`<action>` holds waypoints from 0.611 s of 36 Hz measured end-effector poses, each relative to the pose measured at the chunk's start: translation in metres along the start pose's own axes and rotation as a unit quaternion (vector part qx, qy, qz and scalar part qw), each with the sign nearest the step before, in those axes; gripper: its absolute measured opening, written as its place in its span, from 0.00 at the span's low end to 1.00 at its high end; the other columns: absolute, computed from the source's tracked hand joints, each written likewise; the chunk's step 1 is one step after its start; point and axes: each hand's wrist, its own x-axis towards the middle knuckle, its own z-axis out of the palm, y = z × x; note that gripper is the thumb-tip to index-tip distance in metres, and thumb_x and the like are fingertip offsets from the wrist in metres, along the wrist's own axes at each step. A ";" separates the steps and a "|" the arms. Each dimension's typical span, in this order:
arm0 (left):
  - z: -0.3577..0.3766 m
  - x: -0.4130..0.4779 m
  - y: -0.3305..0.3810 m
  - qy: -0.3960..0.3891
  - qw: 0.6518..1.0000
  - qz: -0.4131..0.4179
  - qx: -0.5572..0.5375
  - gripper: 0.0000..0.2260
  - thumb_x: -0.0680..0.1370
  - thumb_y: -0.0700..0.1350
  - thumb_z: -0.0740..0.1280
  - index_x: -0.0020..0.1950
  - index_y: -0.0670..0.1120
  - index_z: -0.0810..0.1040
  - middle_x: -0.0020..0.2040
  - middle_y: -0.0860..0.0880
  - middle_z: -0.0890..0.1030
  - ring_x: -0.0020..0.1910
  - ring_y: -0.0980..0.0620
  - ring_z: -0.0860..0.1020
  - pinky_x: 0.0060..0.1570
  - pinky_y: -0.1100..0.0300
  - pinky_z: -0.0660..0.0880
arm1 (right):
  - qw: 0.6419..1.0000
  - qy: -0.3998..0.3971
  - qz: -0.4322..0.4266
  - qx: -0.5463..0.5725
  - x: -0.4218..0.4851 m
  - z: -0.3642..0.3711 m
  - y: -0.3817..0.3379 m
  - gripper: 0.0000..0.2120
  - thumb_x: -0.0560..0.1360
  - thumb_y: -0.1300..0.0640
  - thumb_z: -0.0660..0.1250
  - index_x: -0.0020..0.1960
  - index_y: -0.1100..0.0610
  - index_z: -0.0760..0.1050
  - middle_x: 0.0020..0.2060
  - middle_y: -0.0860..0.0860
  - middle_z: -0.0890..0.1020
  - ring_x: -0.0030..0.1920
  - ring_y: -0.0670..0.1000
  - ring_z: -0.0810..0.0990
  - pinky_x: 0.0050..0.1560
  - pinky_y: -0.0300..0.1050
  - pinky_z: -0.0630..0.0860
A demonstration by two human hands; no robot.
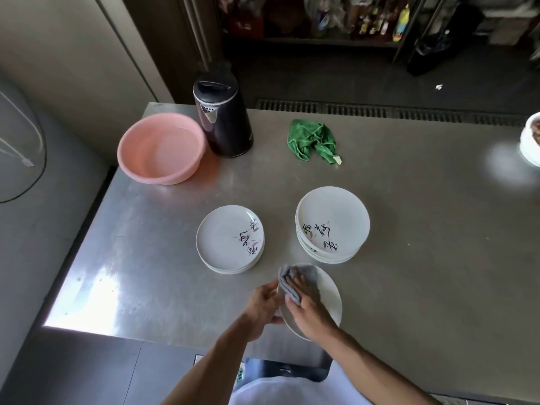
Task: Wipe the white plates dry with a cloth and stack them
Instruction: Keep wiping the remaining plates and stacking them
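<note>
A white plate (330, 299) is held tilted above the near edge of the steel table. My left hand (264, 306) grips its left rim. My right hand (306, 305) presses a grey cloth (295, 280) against the plate's face, fingers laid over the cloth. A low stack of white plates (225, 238) with black lettering sits to the left of centre. A taller stack of white plates (330, 209) stands to its right.
A pink basin (160, 147) and a dark kettle (222, 118) stand at the back left of the steel table (438, 258). A crumpled green cloth (314, 138) lies at the back. A white dish (530, 141) sits at the right edge.
</note>
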 end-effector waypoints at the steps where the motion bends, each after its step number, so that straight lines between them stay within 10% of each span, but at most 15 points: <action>1: -0.001 -0.001 0.000 0.002 1.000 0.001 0.001 0.12 0.85 0.41 0.62 0.63 0.50 0.82 0.56 0.45 0.86 0.52 0.49 0.85 0.49 0.47 0.84 | 1.000 -0.014 -0.020 0.002 -0.004 0.002 0.002 0.26 0.84 0.56 0.57 0.79 0.46 0.52 0.78 0.40 0.51 0.78 0.40 0.45 0.74 0.33 0.39; 8: 0.001 -0.006 -0.008 0.016 0.999 -0.034 -0.023 0.23 0.78 0.35 0.58 0.65 0.57 0.81 0.50 0.49 0.87 0.46 0.53 0.85 0.42 0.53 0.83 | 0.980 0.025 0.061 -0.187 0.002 -0.010 0.023 0.29 0.83 0.52 0.55 0.81 0.54 0.52 0.81 0.52 0.54 0.80 0.54 0.51 0.77 0.45 0.41; 11: 0.005 -0.006 -0.005 0.010 0.999 -0.025 -0.018 0.18 0.77 0.40 0.62 0.63 0.53 0.82 0.53 0.47 0.87 0.49 0.51 0.86 0.43 0.53 0.83 | 0.986 -0.006 -0.054 -0.154 -0.003 -0.002 0.017 0.27 0.81 0.54 0.56 0.79 0.58 0.59 0.79 0.53 0.60 0.79 0.57 0.59 0.77 0.39 0.44; 19: 0.002 -0.006 -0.013 0.054 0.989 -0.052 -0.131 0.24 0.76 0.31 0.62 0.67 0.52 0.73 0.51 0.42 0.83 0.47 0.44 0.84 0.42 0.47 0.83 | 0.971 0.004 0.061 -0.232 -0.007 -0.011 0.029 0.33 0.81 0.51 0.54 0.82 0.52 0.44 0.81 0.48 0.46 0.81 0.52 0.47 0.78 0.47 0.43; 22: 0.002 -0.006 -0.011 0.022 0.989 -0.071 -0.130 0.31 0.67 0.33 0.64 0.66 0.58 0.75 0.57 0.41 0.82 0.57 0.38 0.80 0.49 0.38 0.83 | 0.986 0.000 0.056 -0.158 -0.010 -0.007 0.022 0.32 0.82 0.56 0.54 0.82 0.53 0.44 0.81 0.49 0.45 0.79 0.45 0.40 0.73 0.33 0.32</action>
